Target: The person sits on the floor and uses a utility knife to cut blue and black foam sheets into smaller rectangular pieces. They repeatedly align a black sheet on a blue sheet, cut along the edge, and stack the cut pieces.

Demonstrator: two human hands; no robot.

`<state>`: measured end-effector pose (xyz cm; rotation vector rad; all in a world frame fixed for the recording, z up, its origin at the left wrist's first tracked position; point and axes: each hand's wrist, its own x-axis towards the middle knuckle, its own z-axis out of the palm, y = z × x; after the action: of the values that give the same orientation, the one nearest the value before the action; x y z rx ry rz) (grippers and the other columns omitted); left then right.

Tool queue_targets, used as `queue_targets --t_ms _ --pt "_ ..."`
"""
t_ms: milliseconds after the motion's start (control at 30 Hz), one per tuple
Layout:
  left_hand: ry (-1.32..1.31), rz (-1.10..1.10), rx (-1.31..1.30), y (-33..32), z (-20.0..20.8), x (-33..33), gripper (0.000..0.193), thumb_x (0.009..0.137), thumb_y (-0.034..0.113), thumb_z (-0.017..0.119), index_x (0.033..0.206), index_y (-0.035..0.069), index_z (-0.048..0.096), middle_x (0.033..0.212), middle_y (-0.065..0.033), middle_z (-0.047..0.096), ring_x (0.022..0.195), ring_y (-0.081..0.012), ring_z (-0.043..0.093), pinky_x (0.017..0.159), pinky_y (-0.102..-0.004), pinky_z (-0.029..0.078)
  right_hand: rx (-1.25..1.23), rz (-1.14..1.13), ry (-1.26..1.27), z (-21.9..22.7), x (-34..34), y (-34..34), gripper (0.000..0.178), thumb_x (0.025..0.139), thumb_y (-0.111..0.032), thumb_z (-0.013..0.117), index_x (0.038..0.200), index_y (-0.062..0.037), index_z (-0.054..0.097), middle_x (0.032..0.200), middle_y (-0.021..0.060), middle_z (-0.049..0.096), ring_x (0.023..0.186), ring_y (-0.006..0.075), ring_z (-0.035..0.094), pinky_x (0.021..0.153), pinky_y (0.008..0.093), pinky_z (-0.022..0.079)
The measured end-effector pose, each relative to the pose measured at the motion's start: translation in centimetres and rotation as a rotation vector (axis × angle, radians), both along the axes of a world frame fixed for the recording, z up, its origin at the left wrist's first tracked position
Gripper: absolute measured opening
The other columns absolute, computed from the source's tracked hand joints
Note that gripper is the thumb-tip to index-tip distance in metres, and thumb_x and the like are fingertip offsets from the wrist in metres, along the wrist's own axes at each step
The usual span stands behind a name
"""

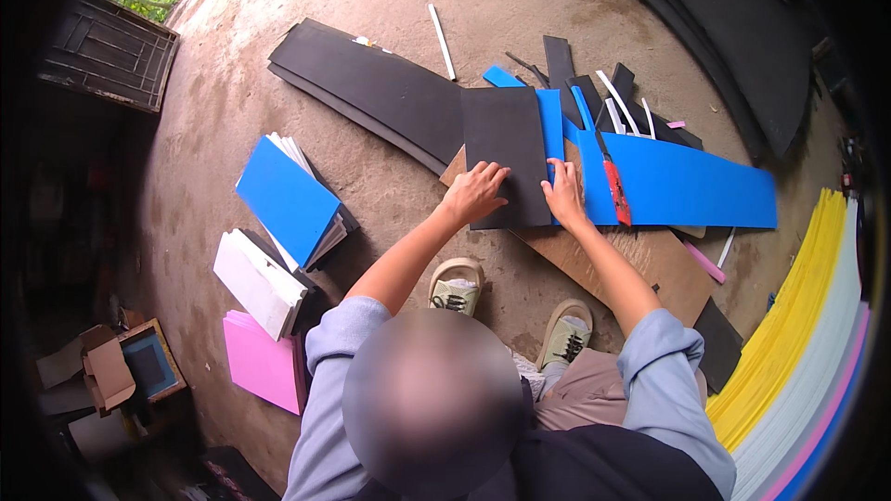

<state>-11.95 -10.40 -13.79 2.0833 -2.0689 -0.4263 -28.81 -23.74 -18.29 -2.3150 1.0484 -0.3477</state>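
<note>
L grip (478, 193): palm down, fingers bent & a bit apart, resting on blk panel (506, 134). R grip (563, 195): thumb & fingers spread at panel's R edge; can't tell if it pinches. Panel's under/betw. grips, long axis running fwd. Red-handled tool (615, 190) just R of R grip, on blue sheet (691, 184). Cardbd box (109, 373) well L of L grip; contents unclear.

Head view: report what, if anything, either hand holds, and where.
Black rectangular foam-like sheet: left hand on its near half, right hand at its right edge. Whether either grips it cannot be told.
</note>
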Motion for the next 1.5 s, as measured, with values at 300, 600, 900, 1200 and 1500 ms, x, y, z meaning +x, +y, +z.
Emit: queue_targets --t_ms 300,600,900,1200,1500 --pt "-0.290 0.129 0.198 -3.6 -0.1 -1.3 0.138 0.036 0.069 0.074 0.136 -0.009 0.020 0.105 -0.0108 0.042 0.100 -0.0263 0.041 0.079 -0.0420 0.042 -0.217 -0.263 0.355 1.9 -9.8 -5.5 0.061 0.080 -0.024 0.062 0.131 -0.0062 0.032 0.116 0.0167 0.041 0.106 0.0356 0.045 0.083 0.0500 0.041" --pt "-0.378 0.041 0.395 -6.0 0.6 -1.8 0.144 0.038 0.066 0.077 0.139 -0.007 0.004 0.147 -0.0209 -0.001 0.136 -0.0364 0.001 0.101 -0.0636 0.007 -0.068 -0.244 0.216 2.1 -7.5 -7.0 0.038 0.083 -0.020 0.051 0.111 0.0019 0.037 0.098 0.0302 0.051 0.092 0.0438 0.053 0.077 0.0509 0.044" --pt "0.054 0.032 0.165 -5.0 -3.1 0.9 0.138 0.047 0.071 0.069 0.141 -0.002 -0.001 0.148 -0.0187 -0.005 0.136 -0.0343 -0.013 0.097 -0.0671 -0.007 0.168 -0.156 0.218 3.5 4.6 -6.4 0.030 0.089 -0.022 0.045 0.103 0.0038 0.045 0.080 0.0274 0.062 0.078 0.0438 0.060 0.072 0.0514 0.047" --pt "0.060 0.059 0.209 -5.3 -2.3 0.5 0.136 0.048 0.070 0.069 0.141 -0.001 0.000 0.149 -0.0175 -0.003 0.137 -0.0336 -0.011 0.099 -0.0639 -0.009 -0.060 -0.114 0.238 3.0 9.6 -6.5 0.024 0.089 -0.018 0.040 0.095 0.0044 0.046 0.074 0.0237 0.063 0.074 0.0392 0.063 0.066 0.0484 0.051" --pt "0.063 0.080 0.193 -5.3 -2.5 0.5 0.135 0.047 0.068 0.070 0.142 0.001 0.001 0.149 -0.0164 -0.002 0.137 -0.0325 -0.009 0.100 -0.0637 -0.008 -0.021 -0.169 0.378 4.2 11.4 -6.2 0.021 0.093 -0.017 0.037 0.094 0.0013 0.048 0.079 0.0188 0.066 0.079 0.0315 0.066 0.067 0.0406 0.053"
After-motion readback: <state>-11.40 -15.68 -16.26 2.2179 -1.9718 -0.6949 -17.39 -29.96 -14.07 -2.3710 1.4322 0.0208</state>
